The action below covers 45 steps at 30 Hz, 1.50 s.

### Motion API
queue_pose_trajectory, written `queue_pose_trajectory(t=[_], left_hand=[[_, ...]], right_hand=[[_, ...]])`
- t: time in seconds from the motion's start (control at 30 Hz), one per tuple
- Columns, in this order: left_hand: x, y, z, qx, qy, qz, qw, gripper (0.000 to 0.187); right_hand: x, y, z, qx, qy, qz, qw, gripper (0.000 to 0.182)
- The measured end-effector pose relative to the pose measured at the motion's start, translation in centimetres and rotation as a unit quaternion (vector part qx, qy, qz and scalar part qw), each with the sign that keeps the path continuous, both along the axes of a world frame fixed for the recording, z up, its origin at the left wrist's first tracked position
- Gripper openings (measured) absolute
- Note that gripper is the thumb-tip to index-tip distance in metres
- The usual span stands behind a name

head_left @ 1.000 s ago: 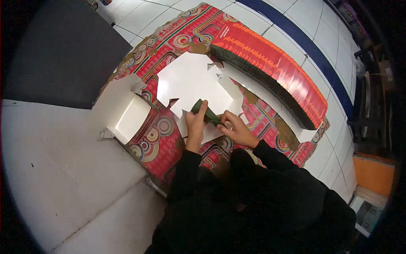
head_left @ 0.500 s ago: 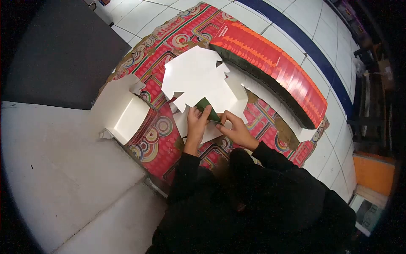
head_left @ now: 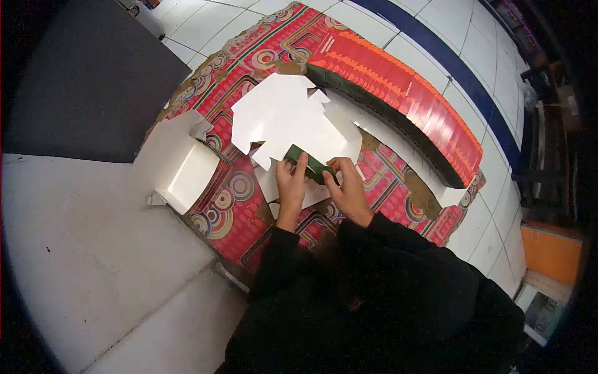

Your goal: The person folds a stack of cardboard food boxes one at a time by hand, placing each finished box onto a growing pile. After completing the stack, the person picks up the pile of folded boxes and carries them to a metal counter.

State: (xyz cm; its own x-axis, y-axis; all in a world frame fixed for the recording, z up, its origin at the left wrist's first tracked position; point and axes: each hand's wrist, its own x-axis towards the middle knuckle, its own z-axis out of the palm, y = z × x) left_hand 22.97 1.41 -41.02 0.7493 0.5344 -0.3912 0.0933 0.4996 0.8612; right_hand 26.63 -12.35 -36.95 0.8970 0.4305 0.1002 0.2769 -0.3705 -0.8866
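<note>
Our left hand (head_left: 291,189) and right hand (head_left: 351,194) both pinch the green flap (head_left: 316,167) at the white carton (head_left: 280,115), seemingly to steady it, near the closest edge of the surface (head_left: 242,240); the red stack (head_left: 398,93) lines the right edge, perhaps for easy reach.

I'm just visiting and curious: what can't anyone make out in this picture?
Head view, all of these:
Parts of the green flap: covered by the left hand and right hand.
White card's underside: faces away from the camera.
Small lettering on the red stack: too small to read.
Dark board's outer end: lost in the picture's black border.
</note>
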Motion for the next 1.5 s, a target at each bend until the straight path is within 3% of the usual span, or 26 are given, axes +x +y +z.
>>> queue_pose_trajectory(t=[0.23,0.3,0.37,0.43,0.5,0.57,0.63,0.67,0.7,0.77,0.83,0.9,0.93,1.07,1.2,1.23,1.3,1.5], left_hand=[[-0.2,-0.8,-0.9,0.107,-0.061,-0.083,0.989,0.036],[-0.6,-0.5,-1.2,0.131,-0.072,-0.104,0.983,0.036],[-1.5,0.7,-1.2,-0.045,-0.008,-0.097,0.994,0.038],[-2.0,2.0,-2.1,-0.065,-0.022,-0.076,0.995,0.044],[-2.5,3.3,-2.2,-0.191,-0.004,0.079,0.978,0.053],[-2.3,4.8,-3.2,-0.122,-0.003,0.089,0.989,0.054],[-2.2,5.9,-4.4,0.061,0.078,0.049,0.994,0.047],[-2.0,6.4,-5.2,0.152,0.139,0.028,0.978,0.047],[-1.9,6.3,-5.0,0.152,0.14,0.03,0.978,0.047],[-1.9,5.5,-4.7,0.302,0.214,-0.014,0.929,0.052],[-1.7,4.4,-4.9,0.292,0.231,-0.015,0.928,0.045],[-1.5,2.4,-4.2,0.138,0.097,0.087,0.982,0.034],[-1.3,1.8,-3.6,0.129,0.108,0.097,0.981,0.027],[-1.5,0.6,-4.7,0.167,0.118,0.106,0.973,0.029],[-2.5,-1.0,-8.7,0.141,0.074,0.146,0.976,0.027],[-2.3,-0.6,-7.0,0.143,0.075,0.143,0.976,0.027],[-1.8,0.6,-4.0,0.04,0.08,0.164,0.982,0.029],[-1.8,1.8,-4.3,0.066,0.114,0.119,0.984,0.027]], right_hand=[[0.2,0.0,-1.2,-0.009,-0.098,0.032,0.995,0.021],[0.2,-0.3,-1.3,-0.015,-0.07,0.043,0.997,0.021],[0.2,-0.3,-1.3,-0.02,-0.04,0.054,0.998,0.022],[0.1,-0.1,-1.3,-0.072,0.023,0.095,0.993,0.023],[-0.2,0.2,-2.2,-0.061,0.079,0.078,0.992,0.022],[-0.3,0.6,-3.8,-0.048,0.132,0.065,0.988,0.022],[-0.4,0.8,-5.3,-0.051,0.158,0.084,0.982,0.02],[-0.4,1.0,-6.1,-0.051,0.159,0.087,0.982,0.02],[-0.4,1.5,-6.3,-0.092,0.136,0.096,0.982,0.021],[-0.3,2.2,-6.9,-0.131,0.114,0.105,0.979,0.023],[-0.1,2.8,-7.5,-0.151,0.124,0.116,0.974,0.032],[-0.3,2.9,-7.9,-0.148,0.12,0.11,0.975,0.034],[-0.3,2.9,-8.0,-0.145,0.111,0.104,0.978,0.036],[0.1,2.9,-8.3,-0.123,0.105,0.103,0.981,0.039],[0.6,3.3,-8.3,-0.112,0.108,0.097,0.983,0.04],[0.6,3.4,-8.4,-0.113,0.114,0.103,0.982,0.04],[0.3,3.4,-8.4,-0.115,0.113,0.107,0.981,0.04],[0.4,3.8,-8.0,-0.092,0.113,0.116,0.983,0.035]])
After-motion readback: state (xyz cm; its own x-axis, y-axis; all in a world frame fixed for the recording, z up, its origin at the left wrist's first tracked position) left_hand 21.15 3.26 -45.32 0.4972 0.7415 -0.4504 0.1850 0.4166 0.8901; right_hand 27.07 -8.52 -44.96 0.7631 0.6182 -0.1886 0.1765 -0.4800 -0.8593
